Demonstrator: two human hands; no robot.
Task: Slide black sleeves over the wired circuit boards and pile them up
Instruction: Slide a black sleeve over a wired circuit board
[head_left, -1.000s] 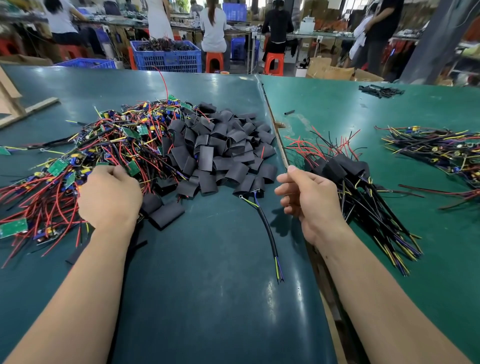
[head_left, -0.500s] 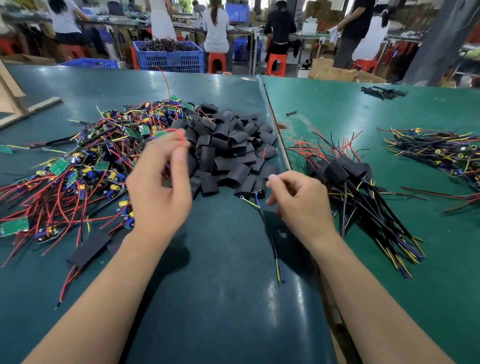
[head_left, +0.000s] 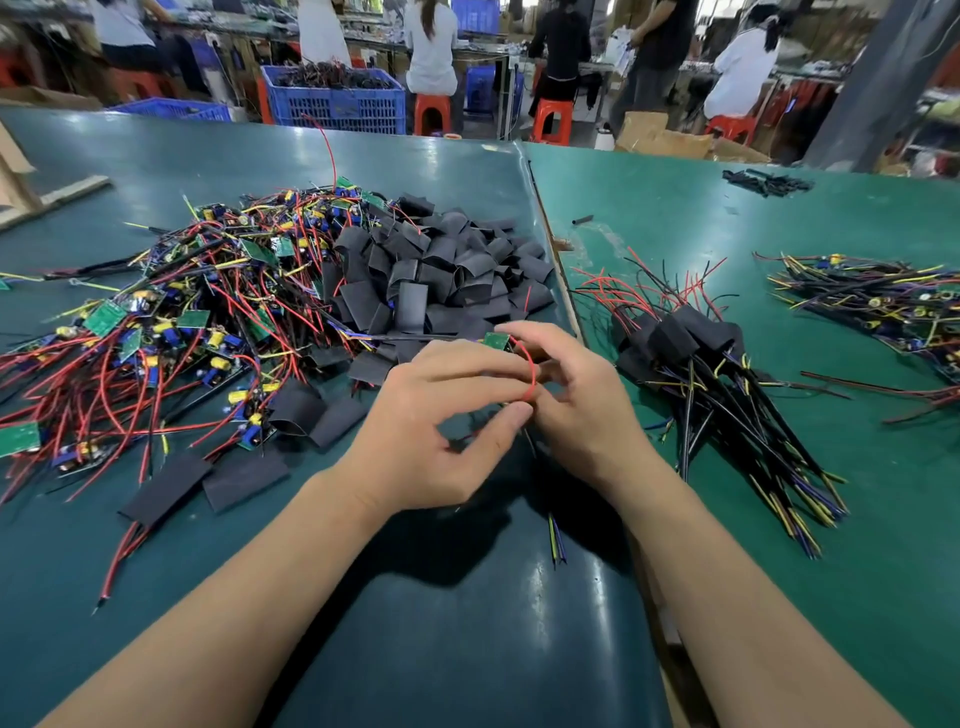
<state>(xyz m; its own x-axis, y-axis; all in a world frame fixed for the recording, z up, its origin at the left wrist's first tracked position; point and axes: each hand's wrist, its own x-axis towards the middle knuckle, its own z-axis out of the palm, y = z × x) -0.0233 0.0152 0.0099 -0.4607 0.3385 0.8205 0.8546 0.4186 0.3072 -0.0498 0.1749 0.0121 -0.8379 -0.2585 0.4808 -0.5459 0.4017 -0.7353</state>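
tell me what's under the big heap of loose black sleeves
The black sleeves lie partly over the tangle of wired boards at their left edge; red wires poke out between them. Elsewhere the green table shows around the heap. What's buried beneath its middle is covered.

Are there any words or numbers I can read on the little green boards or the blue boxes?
None can be read.
Green circuit boards: any markings are too small and blurred.
Board in the left hand: only a green corner shows, no text legible.
Blue crate: no label can be made out.
Cardboard box: no print legible.
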